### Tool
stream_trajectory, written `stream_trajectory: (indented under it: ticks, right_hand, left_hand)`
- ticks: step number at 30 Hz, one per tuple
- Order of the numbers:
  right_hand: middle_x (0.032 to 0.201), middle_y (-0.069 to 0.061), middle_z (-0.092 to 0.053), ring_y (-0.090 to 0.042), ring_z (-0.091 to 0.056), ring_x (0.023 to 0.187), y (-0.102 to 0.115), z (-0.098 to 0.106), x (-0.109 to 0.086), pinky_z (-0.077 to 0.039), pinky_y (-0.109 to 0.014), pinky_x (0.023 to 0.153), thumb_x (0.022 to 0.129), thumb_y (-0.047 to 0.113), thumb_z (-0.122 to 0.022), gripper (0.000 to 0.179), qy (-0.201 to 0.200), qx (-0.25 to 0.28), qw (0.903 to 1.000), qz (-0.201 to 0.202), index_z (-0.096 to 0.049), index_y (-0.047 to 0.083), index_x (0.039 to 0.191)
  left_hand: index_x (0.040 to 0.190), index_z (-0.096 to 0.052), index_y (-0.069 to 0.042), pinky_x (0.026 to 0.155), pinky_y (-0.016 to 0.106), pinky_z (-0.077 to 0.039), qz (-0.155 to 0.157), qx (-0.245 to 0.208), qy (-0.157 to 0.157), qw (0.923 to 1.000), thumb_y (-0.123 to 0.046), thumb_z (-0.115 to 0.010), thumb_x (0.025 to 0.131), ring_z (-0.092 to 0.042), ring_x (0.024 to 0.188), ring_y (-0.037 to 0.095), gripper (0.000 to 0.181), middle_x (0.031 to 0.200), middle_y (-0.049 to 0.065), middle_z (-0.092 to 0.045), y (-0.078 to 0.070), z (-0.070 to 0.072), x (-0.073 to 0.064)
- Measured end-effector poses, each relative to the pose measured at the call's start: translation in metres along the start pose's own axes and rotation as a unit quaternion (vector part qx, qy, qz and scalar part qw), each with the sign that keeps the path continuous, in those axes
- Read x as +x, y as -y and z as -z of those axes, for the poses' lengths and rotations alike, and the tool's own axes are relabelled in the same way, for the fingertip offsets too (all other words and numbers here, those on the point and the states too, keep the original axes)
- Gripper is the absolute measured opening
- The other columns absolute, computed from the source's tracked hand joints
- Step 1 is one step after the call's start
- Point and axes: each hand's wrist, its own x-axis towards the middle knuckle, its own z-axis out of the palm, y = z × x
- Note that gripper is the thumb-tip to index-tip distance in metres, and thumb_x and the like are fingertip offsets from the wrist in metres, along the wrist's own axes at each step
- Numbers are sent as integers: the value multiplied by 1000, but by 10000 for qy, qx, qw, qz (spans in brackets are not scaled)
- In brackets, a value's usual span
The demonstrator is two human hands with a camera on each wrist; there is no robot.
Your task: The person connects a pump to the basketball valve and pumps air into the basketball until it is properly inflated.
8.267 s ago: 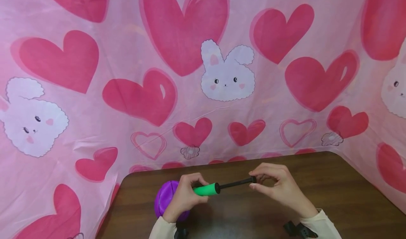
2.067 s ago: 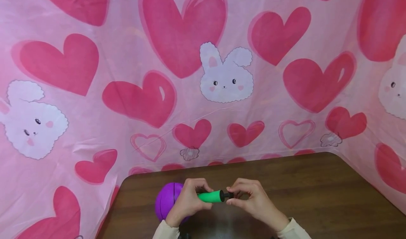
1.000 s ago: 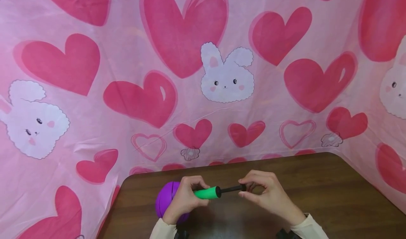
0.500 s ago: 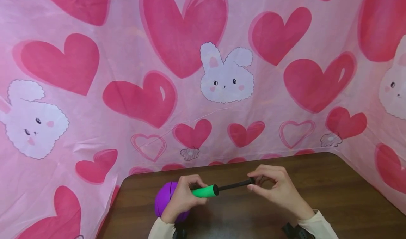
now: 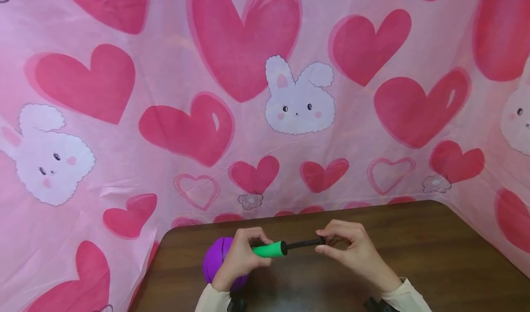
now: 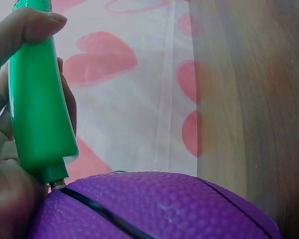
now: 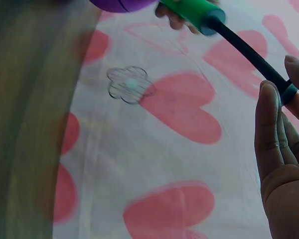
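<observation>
Gripped the green pump [image 5: 268, 249] in curled fingers of the left hand [image 5: 243, 259]; pinched the black handle [image 5: 322, 240] with fingers of the right hand [image 5: 357, 251]. Already had the needle [image 6: 57, 185] seemingly set in the purple ball [image 5: 215, 260], on or just above the tabletop [image 5: 418, 247]. Had the rod [image 5: 302, 244] well out, not yet pushed in. Could not judge ball firmness.

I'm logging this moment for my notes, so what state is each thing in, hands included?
Green pump: held, its tip meeting the ball
Black plunger rod: extended out of the pump
Purple ball: rounded; firmness can't be told
Left hand: curled round the pump
Right hand: pinching the rod's outer end
Pink cloth: hung up, creased in places
</observation>
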Motion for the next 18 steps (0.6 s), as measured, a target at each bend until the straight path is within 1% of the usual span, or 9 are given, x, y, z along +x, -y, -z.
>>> stream_trajectory:
  ticks: [5,8,10,14,18]
  right_hand:
    - [84,-10,-72,-9,-67,70,-5,-20,-1,-59,-20,64,73,-10,-87,37,87,-24,9997,-235,-79,7,105]
    - [85,-10,-73,-9,-68,70,-8,-31,0,-59,-21,64,76,-4,-88,32,166,-53,9990,-406,-80,7,105]
    - [85,-10,-73,-9,-68,70,-10,-37,0,-60,-22,63,77,-2,-88,30,214,-69,9988,-438,-79,7,105]
    - [85,-7,-72,-7,-67,71,-11,-44,0,-60,-22,62,77,2,-89,29,218,-107,9979,-600,-80,10,103]
    - [83,-6,-72,-6,-66,70,-11,-48,-2,-59,-22,60,77,4,-89,27,203,-108,9971,-720,-80,10,103]
  left_hand:
    - [86,-80,-18,65,26,-55,57,63,53,10000,0,-91,63,-62,72,2,31,81,-3,-75,-2,-1,0]
    - [85,-79,-17,65,26,-55,48,35,45,10000,3,-90,62,-62,71,3,31,80,-2,-75,-4,-3,1]
    - [85,-79,-17,65,25,-55,42,30,54,10000,4,-90,62,-62,71,2,33,80,-2,-75,-4,-4,3]
    - [84,-79,-17,66,24,-54,12,53,94,9999,4,-89,62,-62,71,2,32,81,-2,-76,-3,-6,4]
    - [85,-79,-18,66,24,-55,67,97,134,9998,1,-90,63,-62,72,1,31,82,-3,-76,-4,-6,1]
